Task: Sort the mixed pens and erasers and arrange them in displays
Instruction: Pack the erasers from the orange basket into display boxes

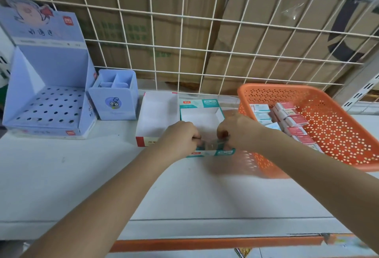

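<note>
A teal-and-white display box (202,119) lies open on the white shelf, with an empty white-and-red display box (158,114) touching its left side. Both hands meet at the teal box's front edge. My left hand (180,137) and my right hand (235,132) each pinch an end of a small wrapped eraser (211,146) held between them over that edge. An orange perforated basket (336,134) to the right holds several boxed erasers, teal ones (261,114) and red ones (293,122).
A blue pen display stand with rows of holes (49,101) stands at the left, with a small blue divided pen cup (114,95) beside it. A white wire grid (205,38) backed by cardboard closes the rear. The shelf's front has an orange trim (205,243).
</note>
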